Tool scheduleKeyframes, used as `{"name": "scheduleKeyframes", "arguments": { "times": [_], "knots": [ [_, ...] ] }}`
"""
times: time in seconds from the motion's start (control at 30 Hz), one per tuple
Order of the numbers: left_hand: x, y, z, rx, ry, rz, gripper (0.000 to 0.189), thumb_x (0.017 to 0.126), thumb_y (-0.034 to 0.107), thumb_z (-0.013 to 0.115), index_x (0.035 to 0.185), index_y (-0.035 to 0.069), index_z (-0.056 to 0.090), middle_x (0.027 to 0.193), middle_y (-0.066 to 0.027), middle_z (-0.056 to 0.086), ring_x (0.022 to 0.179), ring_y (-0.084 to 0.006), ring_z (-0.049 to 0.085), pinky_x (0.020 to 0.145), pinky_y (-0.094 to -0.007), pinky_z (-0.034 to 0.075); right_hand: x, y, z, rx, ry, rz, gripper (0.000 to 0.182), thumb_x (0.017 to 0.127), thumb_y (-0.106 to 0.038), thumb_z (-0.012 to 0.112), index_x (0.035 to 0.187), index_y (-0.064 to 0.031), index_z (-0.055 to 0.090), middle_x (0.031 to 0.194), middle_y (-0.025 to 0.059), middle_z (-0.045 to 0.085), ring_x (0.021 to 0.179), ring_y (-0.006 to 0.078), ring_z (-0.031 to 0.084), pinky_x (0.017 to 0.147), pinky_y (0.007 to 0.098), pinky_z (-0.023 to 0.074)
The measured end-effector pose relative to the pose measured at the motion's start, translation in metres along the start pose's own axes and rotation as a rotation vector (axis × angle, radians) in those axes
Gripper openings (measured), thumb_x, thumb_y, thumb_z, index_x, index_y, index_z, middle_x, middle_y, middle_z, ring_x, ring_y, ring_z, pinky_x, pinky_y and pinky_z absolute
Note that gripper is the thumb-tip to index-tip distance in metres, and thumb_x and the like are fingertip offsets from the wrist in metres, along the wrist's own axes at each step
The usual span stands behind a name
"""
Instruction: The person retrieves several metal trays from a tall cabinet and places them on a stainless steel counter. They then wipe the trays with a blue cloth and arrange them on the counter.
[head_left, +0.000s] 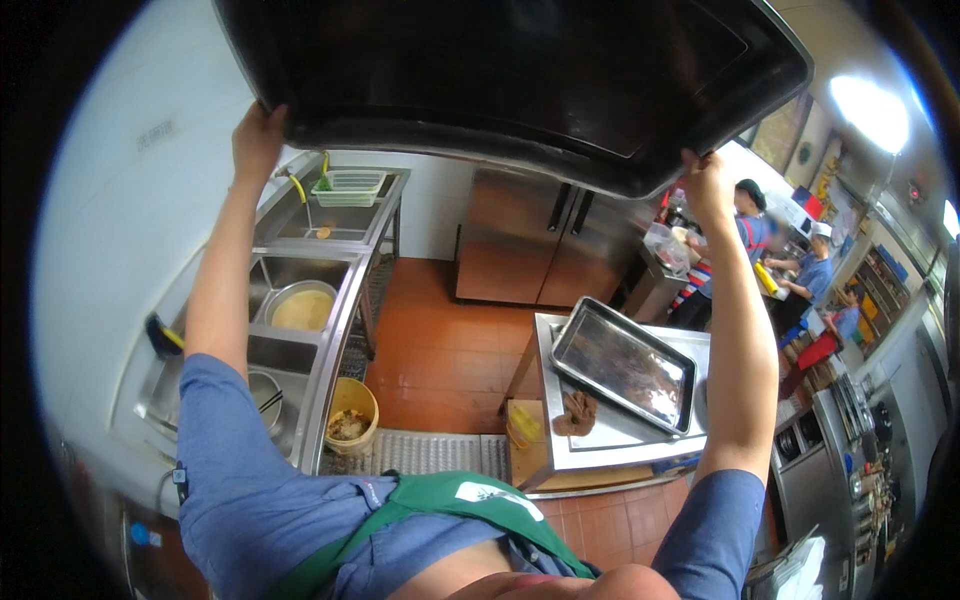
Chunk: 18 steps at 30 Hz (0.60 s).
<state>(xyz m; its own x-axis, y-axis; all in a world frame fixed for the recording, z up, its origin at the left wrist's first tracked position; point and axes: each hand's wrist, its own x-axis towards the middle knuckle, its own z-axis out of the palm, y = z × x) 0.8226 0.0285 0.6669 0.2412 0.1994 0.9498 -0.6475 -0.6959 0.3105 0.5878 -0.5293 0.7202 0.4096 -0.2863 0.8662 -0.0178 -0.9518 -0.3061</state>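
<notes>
A large dark baking tray (480, 82) is held up high before me, its upper part cut off by the picture's top edge. My left hand (257, 139) grips its near left corner. At the near right corner, my right hand (707, 180) has its fingers around the rim. Below and to the right, a metal sheet pan (626, 367) lies at a slant on a stainless steel table (600, 456). Beside that pan sits a crumpled brown cloth (576, 414).
Left along the wall runs a stainless steel sink unit (341, 300) holding a pot of cloudy liquid (302, 307) and a white basket (347, 189). A yellow bucket of scraps (350, 416) stands on the floor. Steel cabinet doors (517, 240) are ahead. Several people (814, 262) work at right.
</notes>
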Motion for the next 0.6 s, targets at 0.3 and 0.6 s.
{"name": "scheduleKeyframes", "arguments": {
  "times": [0.3, 0.6],
  "knots": [
    [-0.005, 0.015, 0.001, -0.015, -0.029, -0.056, 0.027, 0.091, 0.029, 0.06, 0.097, 0.003, 0.063, 0.088, -0.0219, 0.066, 0.086, -0.0424, 0.062, 0.071, -0.0469, 0.048, 0.001, 0.035, -0.009, 0.091, -0.009, 0.095, 0.027, 0.091, -0.024, 0.06, 0.106, -0.0022, 0.062, 0.094, 0.0247, 0.066, 0.089, 0.0415, 0.064, 0.076, 0.0428, 0.0497],
    [-0.008, 0.035, -0.006, 0.01, -0.005, 0.025, 0.029, 0.093, 0.03, 0.057, 0.107, 0.006, 0.064, 0.095, -0.021, 0.066, 0.091, -0.0413, 0.062, 0.074, -0.0452, 0.05, -0.011, 0.037, -0.027, 0.072, 0.011, 0.114, 0.029, 0.089, -0.026, 0.063, 0.104, -0.0016, 0.064, 0.095, 0.0242, 0.066, 0.094, 0.0413, 0.063, 0.081, 0.0437, 0.0485]
  ]
}}
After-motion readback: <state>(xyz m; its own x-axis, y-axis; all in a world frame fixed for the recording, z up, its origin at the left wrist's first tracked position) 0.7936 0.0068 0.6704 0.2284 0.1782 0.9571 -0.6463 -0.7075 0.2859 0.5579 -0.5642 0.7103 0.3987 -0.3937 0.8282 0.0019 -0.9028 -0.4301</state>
